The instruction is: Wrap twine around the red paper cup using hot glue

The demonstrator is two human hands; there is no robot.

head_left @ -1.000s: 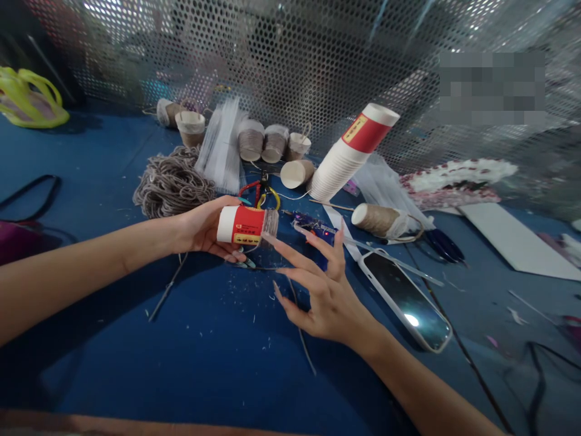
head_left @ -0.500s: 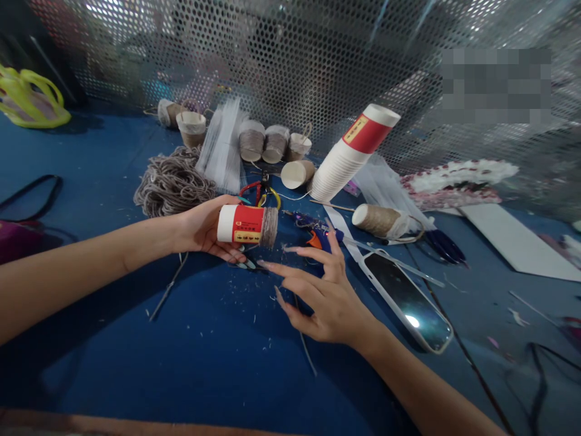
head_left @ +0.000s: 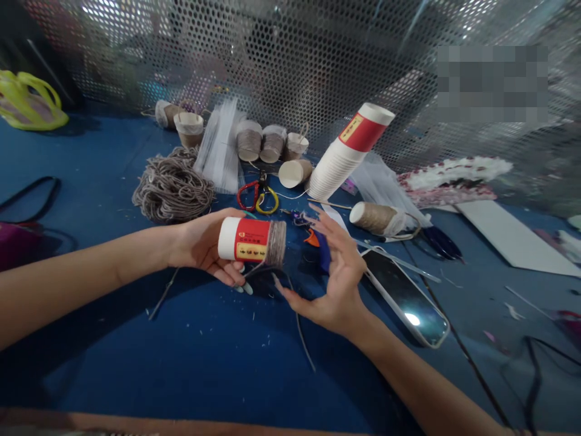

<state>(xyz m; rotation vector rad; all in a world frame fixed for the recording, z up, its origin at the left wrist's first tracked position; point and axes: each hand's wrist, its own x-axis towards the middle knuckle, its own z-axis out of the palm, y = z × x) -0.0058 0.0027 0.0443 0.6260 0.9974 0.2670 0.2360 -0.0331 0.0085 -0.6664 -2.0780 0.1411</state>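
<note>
My left hand point(head_left: 206, 248) holds a red and white paper cup point(head_left: 247, 239) on its side, its base to the left. Grey-brown yarn point(head_left: 276, 243) is wound around the cup's right end, and a strand runs under the cup. To the right of the cup, my right hand point(head_left: 333, 272) has its fingers spread and holds nothing. Partly behind it lies a blue glue gun point(head_left: 324, 253) with an orange trigger. Red and yellow scissors point(head_left: 258, 197) lie behind the cup. A loose skein of grey yarn point(head_left: 175, 184) sits beyond my left hand.
A tall leaning stack of paper cups point(head_left: 342, 154) stands at the back. Yarn-wrapped cups point(head_left: 249, 140) and white mesh point(head_left: 220, 145) are along a perforated metal screen point(head_left: 295, 54). A phone point(head_left: 406, 297) lies on the right, a yellow-green basket point(head_left: 31, 102) at far left.
The cup in my left hand has moved slightly right and toward me. My right hand has turned, its fingers now pointing more upward, and shifted slightly right. The scissors show more fully.
</note>
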